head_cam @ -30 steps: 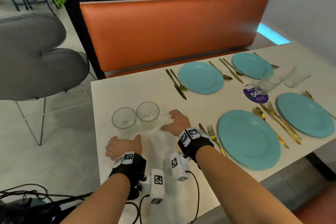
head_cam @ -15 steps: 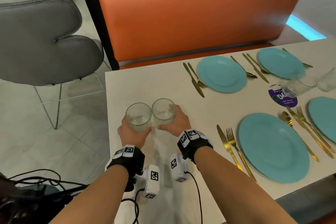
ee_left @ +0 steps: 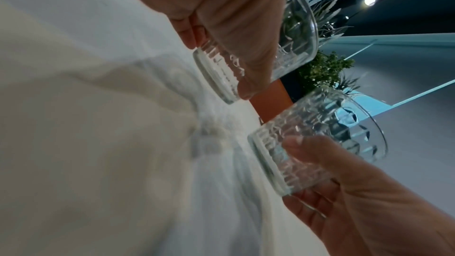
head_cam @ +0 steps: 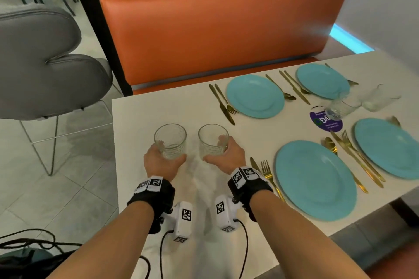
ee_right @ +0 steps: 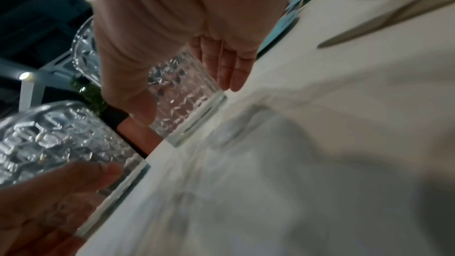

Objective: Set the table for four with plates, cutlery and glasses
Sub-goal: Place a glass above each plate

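Two clear patterned glasses stand out at the left end of the white table [head_cam: 158, 106]. My left hand [head_cam: 163, 159] grips the left glass [head_cam: 170, 139], which the left wrist view shows as the glass [ee_left: 221, 69] under my palm. My right hand [head_cam: 223, 152] grips the right glass [head_cam: 212, 139], seen close as the glass [ee_right: 183, 104]. Whether their bases touch the table I cannot tell. Four teal plates [head_cam: 315, 179] lie to the right with gold cutlery [head_cam: 267, 174] beside them. Two more glasses [head_cam: 342, 106] stand between the plates.
An orange bench [head_cam: 215, 34] runs behind the table. A grey chair [head_cam: 45, 63] stands to the left. The table's left edge lies just left of my left hand. A purple round sticker [head_cam: 326, 123] sits among the plates. Cables [head_cam: 27, 240] lie on the floor.
One second ago both hands lay on the table near the glasses. They then closed round the two touching glasses, and now the glasses are a short gap apart.
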Demonstrator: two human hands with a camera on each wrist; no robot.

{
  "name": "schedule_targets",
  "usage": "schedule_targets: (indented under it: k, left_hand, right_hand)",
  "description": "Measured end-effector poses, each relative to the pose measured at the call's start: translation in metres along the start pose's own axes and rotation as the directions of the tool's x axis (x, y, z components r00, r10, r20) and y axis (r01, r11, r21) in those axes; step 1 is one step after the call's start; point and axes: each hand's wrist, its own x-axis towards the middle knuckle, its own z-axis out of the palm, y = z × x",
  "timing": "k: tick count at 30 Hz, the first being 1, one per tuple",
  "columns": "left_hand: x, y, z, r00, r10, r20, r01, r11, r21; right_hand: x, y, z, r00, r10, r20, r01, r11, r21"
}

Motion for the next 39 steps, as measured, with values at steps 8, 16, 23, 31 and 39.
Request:
schedule_targets:
  k: [8, 16, 23, 31, 39]
  left_hand:
    - [-0.008, 0.092, 0.068, 0.980, 0.160, 0.119, -0.161, 0.987, -0.004]
    - [-0.028, 0.161, 0.146, 0.944, 0.233, 0.234, -0.241, 0.970, 0.009]
    - [-0.029, 0.173, 0.187, 0.934, 0.235, 0.268, -0.250, 0.968, 0.021]
    - [-0.024, 0.169, 0.206, 0.940, 0.195, 0.279, -0.224, 0.972, 0.075]
    - [-0.021, 0.170, 0.217, 0.933, 0.187, 0.308, -0.230, 0.967, 0.108]
  right_hand:
    - [0.029, 0.032, -0.121, 0.972, 0.124, -0.201, -0.118, 0.992, 0.039]
    - [0.074, 0.089, -0.224, 0.904, 0.275, -0.327, -0.272, 0.961, 0.054]
    - [0.107, 0.113, -0.250, 0.880, 0.326, -0.344, -0.334, 0.942, 0.037]
    - [0.134, 0.124, -0.244, 0.861, 0.390, -0.327, -0.382, 0.920, 0.093]
    - [0.145, 0.130, -0.246, 0.839, 0.424, -0.340, -0.397, 0.906, 0.149]
